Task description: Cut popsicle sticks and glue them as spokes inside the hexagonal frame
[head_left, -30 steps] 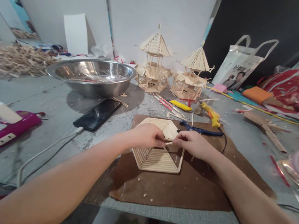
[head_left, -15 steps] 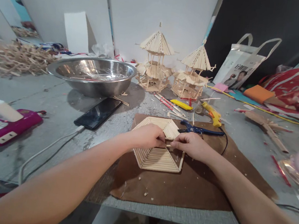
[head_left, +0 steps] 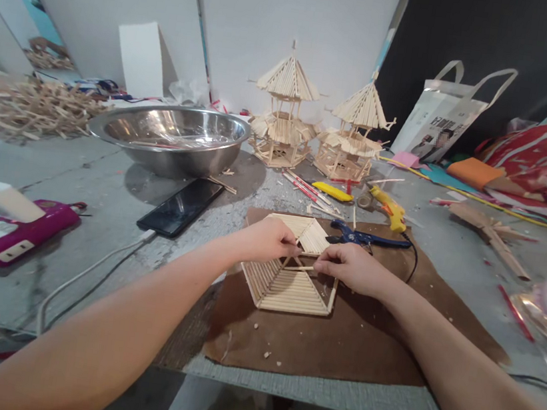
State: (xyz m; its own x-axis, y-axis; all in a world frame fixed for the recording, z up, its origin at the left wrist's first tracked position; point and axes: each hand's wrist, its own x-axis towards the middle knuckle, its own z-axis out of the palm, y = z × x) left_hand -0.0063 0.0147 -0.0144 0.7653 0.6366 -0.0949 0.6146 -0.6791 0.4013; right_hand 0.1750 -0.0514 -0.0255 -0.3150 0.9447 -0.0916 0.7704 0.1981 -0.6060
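Note:
A six-sided panel of thin wooden sticks [head_left: 295,293] lies flat on a brown cloth [head_left: 315,348], its sections filled with parallel rows except for an open part at the right. My right hand [head_left: 350,267] pinches the right end of a short wooden stick [head_left: 299,268], which lies across the panel near its middle. My left hand [head_left: 271,240] is over the upper left of the panel, fingers closed by the central opening; whether anything is between them is hidden. Just beyond my right hand rest blue-handled cutters [head_left: 374,239].
Two stick-built pagodas [head_left: 284,126] stand at the back, a steel basin [head_left: 179,159] left of them. Nearer are a phone [head_left: 180,207], a purple power strip [head_left: 22,236], a yellow knife [head_left: 332,191] and a yellow glue gun [head_left: 388,210]. A stick heap [head_left: 34,109] lies far left.
My left hand has moved slightly up and left, away from my right fingers, uncovering the short stick and the panel's middle. My right hand has barely moved.

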